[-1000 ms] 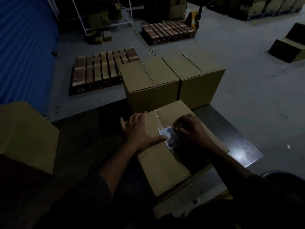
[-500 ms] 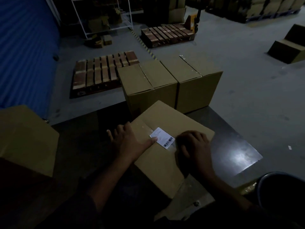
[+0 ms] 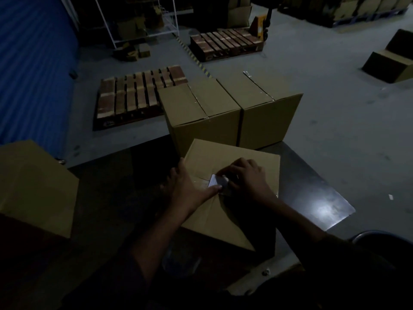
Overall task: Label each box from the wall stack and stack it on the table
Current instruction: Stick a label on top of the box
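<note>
Box (image 3: 225, 209) on the desk (image 3: 312, 191), one label (image 3: 218, 183) on top.
Both hands press that label: left hand (image 3: 190, 186) flat, thumb on its edge; right hand (image 3: 248, 177) with fingers curled onto it. Two more boxes (image 3: 234, 113) stand side by side behind; a fourth (image 3: 33, 186) sits left.

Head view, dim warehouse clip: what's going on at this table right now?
A person is sticking a small white paper label onto the top of a brown cardboard box lying on the dark glossy table. The left hand rests on the box with its thumb on the label's edge; the right hand presses the label with curled fingers. Two more taped brown cardboard boxes stand side by side just behind it.
</note>
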Tool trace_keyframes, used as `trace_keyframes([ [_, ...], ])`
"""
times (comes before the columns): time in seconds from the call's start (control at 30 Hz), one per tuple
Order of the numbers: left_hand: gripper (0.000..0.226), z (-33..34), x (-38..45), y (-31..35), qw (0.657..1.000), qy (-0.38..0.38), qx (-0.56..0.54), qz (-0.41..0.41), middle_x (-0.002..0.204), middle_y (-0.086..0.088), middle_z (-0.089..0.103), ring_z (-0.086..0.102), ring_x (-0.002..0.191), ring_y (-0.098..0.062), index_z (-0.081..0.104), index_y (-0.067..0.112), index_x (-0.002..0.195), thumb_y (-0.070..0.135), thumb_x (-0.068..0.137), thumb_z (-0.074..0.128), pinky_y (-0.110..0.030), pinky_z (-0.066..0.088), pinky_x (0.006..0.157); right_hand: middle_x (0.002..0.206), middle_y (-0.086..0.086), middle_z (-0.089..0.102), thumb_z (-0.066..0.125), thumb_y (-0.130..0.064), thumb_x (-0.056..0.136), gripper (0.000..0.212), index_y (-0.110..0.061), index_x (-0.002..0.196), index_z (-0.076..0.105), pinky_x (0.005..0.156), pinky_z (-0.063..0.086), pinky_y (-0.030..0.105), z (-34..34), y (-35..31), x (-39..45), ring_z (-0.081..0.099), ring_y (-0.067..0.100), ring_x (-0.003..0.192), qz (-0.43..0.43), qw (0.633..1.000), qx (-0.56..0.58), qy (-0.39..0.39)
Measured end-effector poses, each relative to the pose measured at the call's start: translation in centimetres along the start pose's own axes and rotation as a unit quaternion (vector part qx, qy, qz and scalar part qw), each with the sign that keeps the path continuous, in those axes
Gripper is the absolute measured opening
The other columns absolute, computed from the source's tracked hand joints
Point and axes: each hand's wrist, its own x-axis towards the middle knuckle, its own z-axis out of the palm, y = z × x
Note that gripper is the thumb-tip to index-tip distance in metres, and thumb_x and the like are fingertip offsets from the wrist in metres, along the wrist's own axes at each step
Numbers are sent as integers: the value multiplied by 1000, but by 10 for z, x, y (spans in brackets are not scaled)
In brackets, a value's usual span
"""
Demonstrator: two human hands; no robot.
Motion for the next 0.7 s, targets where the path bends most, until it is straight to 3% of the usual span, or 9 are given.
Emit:
trace_keyframes([
  [0.17,141,2,-2,-1,1000,20,5,6,166,-13,28,33,150,-35,8,27,164,90,58,75,-59,23,120,120,-6,54,64,-46,90,27,-43,117,67,87,23,35,3,-6,0,40,19,117,9,1000,4,14],
  [0.4,142,5,-4,-4,999,35,-1,17,165,-13,30,35,149,-35,9,27,164,96,55,70,-58,28,119,114,-6,53,60,-34,93,18,-40,106,71,86,27,36,0,4,7,42,18,112,16,999,47,-21],
  [0.53,141,3,-5,-4,999,30,2,16,167,-13,28,34,150,-36,8,27,164,92,58,74,-59,27,121,114,-6,55,52,-43,92,30,-39,114,71,85,30,35,0,3,1,42,17,111,18,999,39,7],
  [0.63,141,1,-7,-3,999,33,7,17,167,-13,29,34,150,-35,9,26,164,91,58,74,-57,27,119,113,-7,54,57,-44,93,24,-35,110,72,87,34,37,1,1,-2,41,17,111,20,999,31,8],
  [0.7,141,1,-7,-2,999,33,10,14,167,-13,28,33,151,-35,9,27,165,92,58,74,-57,27,120,110,-9,53,60,-35,93,12,-36,101,70,90,35,37,-1,4,-1,42,17,112,21,998,57,6],
])
